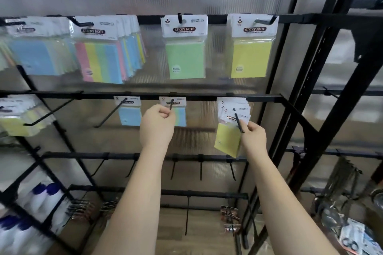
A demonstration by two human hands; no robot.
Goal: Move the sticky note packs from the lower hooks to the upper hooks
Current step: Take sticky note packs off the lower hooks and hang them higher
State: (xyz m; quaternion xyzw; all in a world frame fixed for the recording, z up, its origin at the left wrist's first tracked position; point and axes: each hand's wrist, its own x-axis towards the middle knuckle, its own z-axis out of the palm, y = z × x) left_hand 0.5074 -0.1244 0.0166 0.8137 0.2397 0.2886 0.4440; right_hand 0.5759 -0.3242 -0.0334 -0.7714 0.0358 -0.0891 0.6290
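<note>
Two hands up: my left hand (158, 123) pinches a hook (171, 104), my right hand (251, 133) grips yellow packs (229, 136); they could slip off together.

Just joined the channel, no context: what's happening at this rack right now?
A person is restocking sticky note packs on a black hook rack. The left hand pinches the tip of a lower hook that holds a pastel pack. The right hand grips a bunch of yellow packs on the next lower hook, apparently sliding them off. On the upper row, a green pack and a yellow pack already hang.
</note>
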